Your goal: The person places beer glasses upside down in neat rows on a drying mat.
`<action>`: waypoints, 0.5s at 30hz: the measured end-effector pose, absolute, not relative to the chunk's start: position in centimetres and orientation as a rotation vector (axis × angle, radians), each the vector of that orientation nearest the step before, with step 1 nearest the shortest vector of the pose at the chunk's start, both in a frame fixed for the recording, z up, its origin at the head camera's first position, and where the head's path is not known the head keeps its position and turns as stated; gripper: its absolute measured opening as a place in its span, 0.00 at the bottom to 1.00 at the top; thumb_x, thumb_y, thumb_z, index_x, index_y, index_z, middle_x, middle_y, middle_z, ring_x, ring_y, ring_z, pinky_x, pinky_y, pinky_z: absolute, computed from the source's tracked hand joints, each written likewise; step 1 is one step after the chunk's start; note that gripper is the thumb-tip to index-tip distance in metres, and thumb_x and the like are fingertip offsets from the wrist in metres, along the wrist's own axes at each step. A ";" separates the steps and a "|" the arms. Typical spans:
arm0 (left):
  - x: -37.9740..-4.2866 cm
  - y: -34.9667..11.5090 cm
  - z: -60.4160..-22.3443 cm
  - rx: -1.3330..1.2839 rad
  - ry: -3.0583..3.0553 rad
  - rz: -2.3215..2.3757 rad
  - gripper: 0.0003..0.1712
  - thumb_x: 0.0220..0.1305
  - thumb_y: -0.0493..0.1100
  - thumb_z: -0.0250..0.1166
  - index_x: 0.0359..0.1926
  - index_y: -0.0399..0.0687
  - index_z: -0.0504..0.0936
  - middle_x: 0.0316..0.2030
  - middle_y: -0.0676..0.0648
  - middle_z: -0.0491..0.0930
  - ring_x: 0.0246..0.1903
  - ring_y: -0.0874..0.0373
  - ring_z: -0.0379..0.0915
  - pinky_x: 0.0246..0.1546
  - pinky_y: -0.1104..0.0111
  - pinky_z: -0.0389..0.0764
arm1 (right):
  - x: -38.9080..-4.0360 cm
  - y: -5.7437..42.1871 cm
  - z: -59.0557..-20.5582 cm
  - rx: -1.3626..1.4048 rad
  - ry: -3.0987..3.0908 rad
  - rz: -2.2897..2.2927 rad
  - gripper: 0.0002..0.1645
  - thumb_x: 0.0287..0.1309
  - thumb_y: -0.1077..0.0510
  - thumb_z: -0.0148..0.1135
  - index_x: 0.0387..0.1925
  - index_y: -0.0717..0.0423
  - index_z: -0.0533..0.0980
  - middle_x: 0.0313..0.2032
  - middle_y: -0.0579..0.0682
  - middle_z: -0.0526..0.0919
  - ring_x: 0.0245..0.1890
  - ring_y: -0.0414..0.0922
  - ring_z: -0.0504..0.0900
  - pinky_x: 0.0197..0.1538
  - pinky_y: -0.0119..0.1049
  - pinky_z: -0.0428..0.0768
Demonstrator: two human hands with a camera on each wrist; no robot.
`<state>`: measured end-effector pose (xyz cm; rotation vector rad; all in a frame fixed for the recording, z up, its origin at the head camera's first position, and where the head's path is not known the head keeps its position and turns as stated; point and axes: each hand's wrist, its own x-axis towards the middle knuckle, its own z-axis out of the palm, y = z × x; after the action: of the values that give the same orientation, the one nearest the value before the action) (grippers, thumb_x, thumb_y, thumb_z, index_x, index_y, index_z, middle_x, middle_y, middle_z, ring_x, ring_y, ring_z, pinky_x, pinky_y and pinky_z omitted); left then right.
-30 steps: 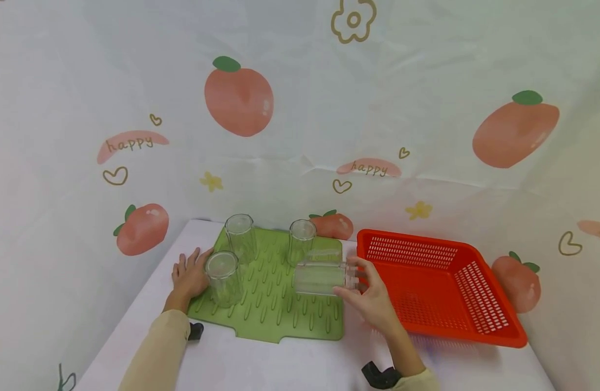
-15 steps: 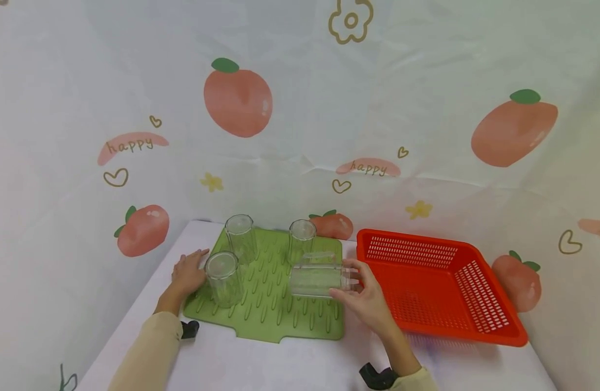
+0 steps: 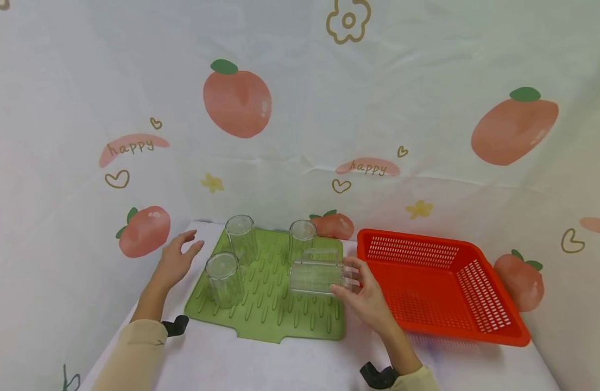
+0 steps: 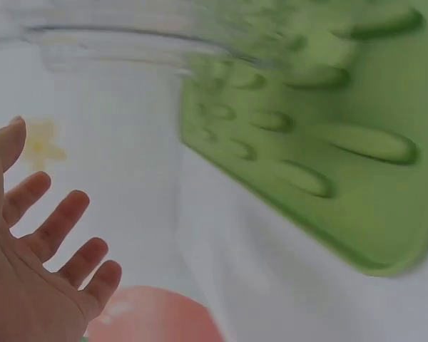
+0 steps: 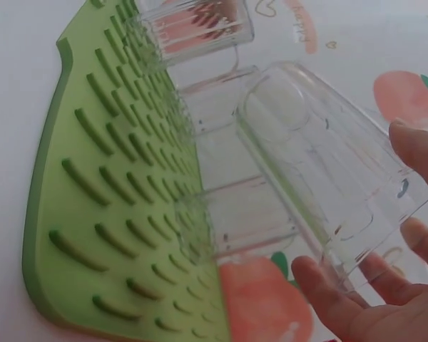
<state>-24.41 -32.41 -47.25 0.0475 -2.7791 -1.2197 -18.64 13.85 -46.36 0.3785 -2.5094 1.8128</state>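
My right hand (image 3: 365, 298) grips a clear mug (image 3: 314, 278) near one end. The mug lies sideways over the right part of a green drying mat (image 3: 275, 320), its handle along the upper side. In the right wrist view, fingers and thumb spread around the mug (image 5: 314, 142). My left hand (image 3: 175, 260) is raised left of the mat, fingers apart and nothing in it. Two clear cups stand on the mat's left side, a near cup (image 3: 225, 282) and a far cup (image 3: 242, 239). Another cup (image 3: 301, 239) stands at the back, partly behind the held mug.
A red perforated basket (image 3: 436, 282) stands right of the mat, close by my right hand. Raised ridges cover the mat. Behind the white table (image 3: 260, 364) hangs a printed cloth (image 3: 300, 108) with fruit pictures.
My left hand has come off the mat's left edge and lifted up and leftward. My right hand, still gripping the mug, has shifted slightly left. The standing cups have stayed put.
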 end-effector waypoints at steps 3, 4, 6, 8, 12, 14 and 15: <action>-24.3 -31.8 -45.8 -0.027 -2.741 -1.201 0.40 0.78 0.59 0.52 0.76 0.36 0.60 0.72 0.28 0.64 0.75 0.29 0.53 0.68 0.31 0.60 | -18.7 13.6 -46.3 0.382 -2.489 1.853 0.41 0.59 0.58 0.73 0.69 0.52 0.63 0.64 0.58 0.74 0.61 0.62 0.77 0.54 0.26 0.81; -24.2 -31.5 -45.3 -0.043 -2.738 -1.198 0.40 0.78 0.59 0.52 0.76 0.36 0.60 0.72 0.28 0.64 0.74 0.29 0.53 0.68 0.31 0.60 | -18.7 13.5 -46.2 0.379 -2.483 1.865 0.41 0.59 0.59 0.73 0.70 0.52 0.63 0.65 0.57 0.73 0.62 0.63 0.77 0.55 0.26 0.81; -24.0 -30.9 -44.5 -0.069 -2.731 -1.196 0.40 0.78 0.59 0.53 0.76 0.36 0.60 0.72 0.28 0.65 0.75 0.29 0.53 0.68 0.31 0.59 | -18.7 13.2 -46.2 0.381 -2.486 1.885 0.41 0.59 0.58 0.73 0.70 0.50 0.63 0.66 0.55 0.72 0.64 0.62 0.76 0.58 0.27 0.80; -23.7 -30.3 -43.7 -0.092 -2.724 -1.195 0.39 0.78 0.59 0.54 0.76 0.36 0.60 0.72 0.29 0.64 0.75 0.30 0.52 0.69 0.31 0.59 | -18.7 13.0 -46.3 0.383 -2.495 1.897 0.41 0.60 0.57 0.73 0.70 0.48 0.63 0.67 0.53 0.72 0.65 0.61 0.75 0.61 0.32 0.80; -23.1 -29.0 -42.6 -0.152 -2.682 -1.183 0.37 0.77 0.56 0.56 0.76 0.38 0.62 0.72 0.30 0.64 0.75 0.31 0.54 0.69 0.32 0.59 | -18.6 12.3 -46.3 0.359 -2.519 1.926 0.40 0.60 0.56 0.73 0.69 0.43 0.63 0.67 0.51 0.72 0.65 0.59 0.76 0.63 0.42 0.81; -22.8 -28.4 -42.1 -0.186 -2.658 -1.195 0.37 0.77 0.55 0.57 0.76 0.40 0.62 0.73 0.31 0.64 0.75 0.31 0.54 0.68 0.31 0.59 | -18.5 12.0 -46.3 0.341 -2.510 1.948 0.39 0.60 0.56 0.73 0.68 0.43 0.64 0.67 0.51 0.71 0.65 0.59 0.76 0.62 0.42 0.82; -22.6 -28.0 -41.8 -0.205 -2.643 -1.215 0.37 0.76 0.55 0.58 0.76 0.40 0.62 0.73 0.32 0.64 0.75 0.32 0.54 0.69 0.32 0.59 | -18.5 11.9 -46.3 0.332 -2.502 1.958 0.39 0.59 0.56 0.73 0.68 0.43 0.64 0.67 0.52 0.71 0.64 0.59 0.76 0.62 0.41 0.83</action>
<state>-22.64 -28.02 -41.79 -0.2054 -2.6433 -1.2150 -18.46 11.85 -46.31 0.3325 -2.5023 1.9579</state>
